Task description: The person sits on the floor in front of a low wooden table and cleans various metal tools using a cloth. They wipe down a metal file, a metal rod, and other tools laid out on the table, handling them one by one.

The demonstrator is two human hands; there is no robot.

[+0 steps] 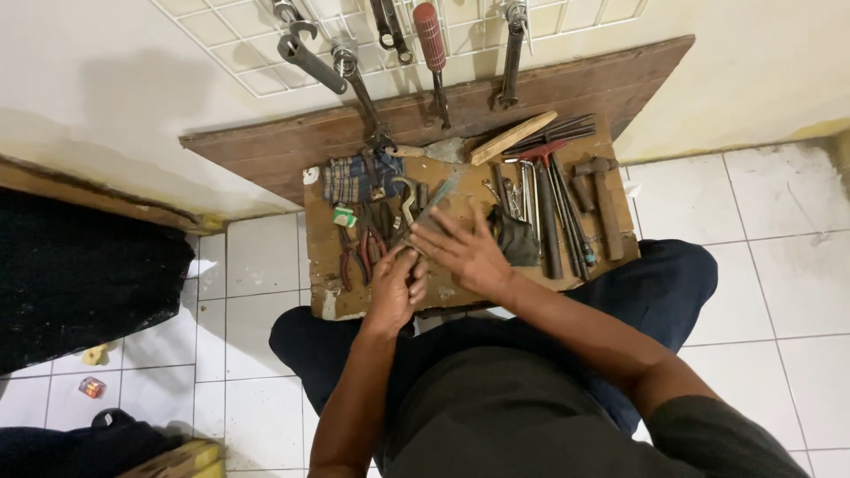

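Both hands meet over a small metal tool point(409, 237) at the front of a cluttered wooden board point(329, 299).

The left hand point(396, 285) is clenched around the tool's lower end; the right hand point(467, 254) lies flat, fingers spread, touching it. Red-handled pliers point(365, 252) lie just left, hammers point(602, 199) well right.

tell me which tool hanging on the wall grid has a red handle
The screwdriver, hanging between the wrenches; its handle is red, while the other hanging tools are bare grey metal.

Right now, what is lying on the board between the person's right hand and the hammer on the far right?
In the head view, between the right hand and the hammer lie a dark cloth and a bundle of long metal rods and tools.
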